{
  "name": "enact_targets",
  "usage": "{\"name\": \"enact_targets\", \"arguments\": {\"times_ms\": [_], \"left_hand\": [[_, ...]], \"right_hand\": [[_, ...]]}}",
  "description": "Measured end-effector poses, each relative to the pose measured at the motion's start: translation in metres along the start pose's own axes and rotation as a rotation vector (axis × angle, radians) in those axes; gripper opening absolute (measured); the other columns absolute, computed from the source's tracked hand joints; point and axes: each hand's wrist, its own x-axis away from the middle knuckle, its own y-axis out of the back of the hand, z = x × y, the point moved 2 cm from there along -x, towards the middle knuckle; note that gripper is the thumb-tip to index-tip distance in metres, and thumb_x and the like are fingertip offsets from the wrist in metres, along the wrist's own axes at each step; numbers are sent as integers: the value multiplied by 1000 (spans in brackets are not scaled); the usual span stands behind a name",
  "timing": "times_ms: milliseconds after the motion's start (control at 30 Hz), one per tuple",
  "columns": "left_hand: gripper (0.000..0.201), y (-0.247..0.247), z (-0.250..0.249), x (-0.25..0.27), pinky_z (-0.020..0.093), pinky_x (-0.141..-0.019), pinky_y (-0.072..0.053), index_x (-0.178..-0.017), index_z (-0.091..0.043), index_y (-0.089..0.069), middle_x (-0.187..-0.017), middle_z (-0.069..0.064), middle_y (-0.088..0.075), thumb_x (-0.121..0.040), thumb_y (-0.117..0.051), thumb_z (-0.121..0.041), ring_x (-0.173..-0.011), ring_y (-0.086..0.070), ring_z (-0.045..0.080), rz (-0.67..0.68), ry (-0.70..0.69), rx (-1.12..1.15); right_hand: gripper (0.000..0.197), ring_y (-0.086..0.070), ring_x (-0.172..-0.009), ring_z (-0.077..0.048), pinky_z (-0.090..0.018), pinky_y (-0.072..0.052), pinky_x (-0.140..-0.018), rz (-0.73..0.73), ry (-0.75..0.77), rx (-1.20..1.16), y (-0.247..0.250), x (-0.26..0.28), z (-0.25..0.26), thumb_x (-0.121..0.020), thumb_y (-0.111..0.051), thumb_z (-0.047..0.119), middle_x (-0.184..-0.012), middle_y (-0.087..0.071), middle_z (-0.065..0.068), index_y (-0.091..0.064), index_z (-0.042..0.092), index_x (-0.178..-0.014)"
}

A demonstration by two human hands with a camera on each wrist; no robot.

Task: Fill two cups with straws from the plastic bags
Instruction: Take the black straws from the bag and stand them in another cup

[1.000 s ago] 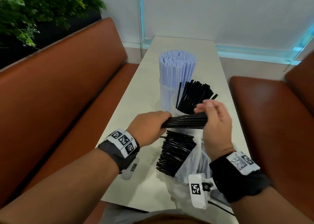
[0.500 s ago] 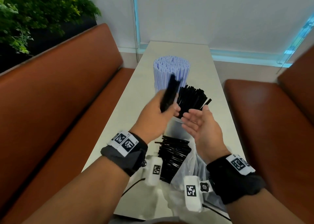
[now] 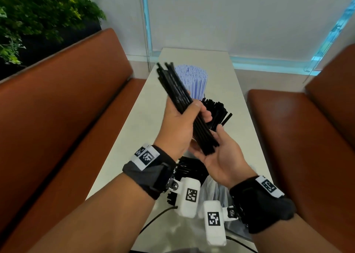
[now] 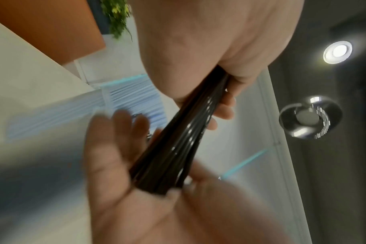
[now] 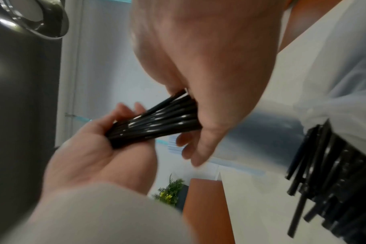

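My left hand (image 3: 184, 118) grips a bundle of black straws (image 3: 178, 91) around its middle, tilted up and to the left over the table. The bundle's lower ends (image 4: 157, 184) rest against the flat palm of my right hand (image 3: 221, 152), which is open and turned up beneath them. Behind the hands stands a cup packed with white-blue straws (image 3: 194, 79) and, just nearer, a cup of black straws (image 3: 217, 110). Below the hands lies a clear plastic bag (image 3: 213, 191) with several black straws (image 5: 328, 173) sticking out of it.
The narrow pale table (image 3: 146, 122) runs away from me between two brown benches, one on the left (image 3: 63, 106) and one on the right (image 3: 299, 129). A green plant (image 3: 34, 16) stands behind the left bench. A pale wall closes the far end.
My right hand has let go of the bundle and opened palm up. The left hand swung the straws from lying level to nearly upright, and their lower ends now meet the right palm.
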Motion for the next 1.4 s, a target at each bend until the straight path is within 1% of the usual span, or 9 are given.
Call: {"name": "enact_targets", "arguments": {"times_ms": [233, 367, 500, 600, 800, 933, 1033, 1233, 1400], "left_hand": [[16, 13, 9, -1, 41, -74, -58, -101, -19, -52, -80, 9, -65, -92, -59, -8, -71, -68, 27, -23, 51, -21], [13, 14, 11, 1, 39, -78, -59, -88, -24, -67, -80, 8, -70, -88, -64, -12, -76, -71, 27, 49, 100, -73], [24, 23, -9, -18, 40, -73, -55, -112, -19, -59, -78, 8, -67, -91, -62, -8, -72, -67, 26, 30, 69, 24], [16, 12, -19, -24, 40, -69, -54, -105, -19, -55, -71, 5, -61, -93, -59, -8, -64, -59, 24, 94, 16, -47], [17, 7, -48, -57, 38, -61, -54, -99, -17, -43, -69, 4, -58, -96, -54, -4, -57, -57, 29, -68, -268, -123], [17, 7, -36, -70, 34, -64, -55, -99, -21, -43, -67, 4, -58, -97, -53, -8, -59, -60, 25, -146, -357, -231], [16, 9, -5, -72, 29, -67, -52, -98, -24, -44, -73, 8, -62, -98, -54, -12, -64, -61, 19, -96, -272, -466], [19, 38, 51, -75, 38, -74, -48, -85, -21, -47, -91, 4, -52, -94, -62, -29, -81, -54, 20, 19, -22, -1085], [50, 43, 75, -73, 41, -105, -43, -130, -16, -56, -123, 8, -48, -88, -69, -40, -120, -48, 25, 197, 193, -1309]], "right_hand": [[27, -67, -87, -21, -39, -54, -80, 209, 389, 910, -5, 4, 12, -82, -69, 36, -97, -71, -4, -68, 24, -106], [33, -66, -72, -11, -42, -56, -76, 211, 342, 1308, -4, 3, 6, -84, -56, 62, -80, -69, 6, -55, 31, -95], [28, -66, -71, -9, -41, -56, -71, 122, 344, 1499, 4, 5, 2, -97, -49, 55, -80, -69, 4, -49, 28, -93], [29, -61, -65, -12, -38, -50, -62, 65, 390, 1563, 0, 6, 3, -98, -47, 57, -75, -63, 4, -42, 30, -88], [62, -61, -96, -12, -35, -51, -78, -107, 495, 1723, 8, -6, 27, -85, -67, 57, -123, -50, 13, -44, 35, -138], [37, -62, -87, -18, -34, -46, -68, -109, 383, 1912, 15, -24, 26, -91, -57, 54, -111, -49, 10, -54, 33, -121], [24, -55, -75, -17, -30, -34, -57, -34, 358, 1988, 22, -35, 17, -101, -44, 51, -86, -42, 11, -46, 29, -89], [23, -48, -66, -16, -32, -37, -57, -19, 451, 1983, 26, -42, 9, -105, -42, 41, -88, -41, 6, -43, 24, -89], [25, -53, -73, -17, -34, -43, -62, -11, 410, 2027, 25, -43, 10, -106, -39, 42, -96, -44, 5, -51, 20, -101]]}}
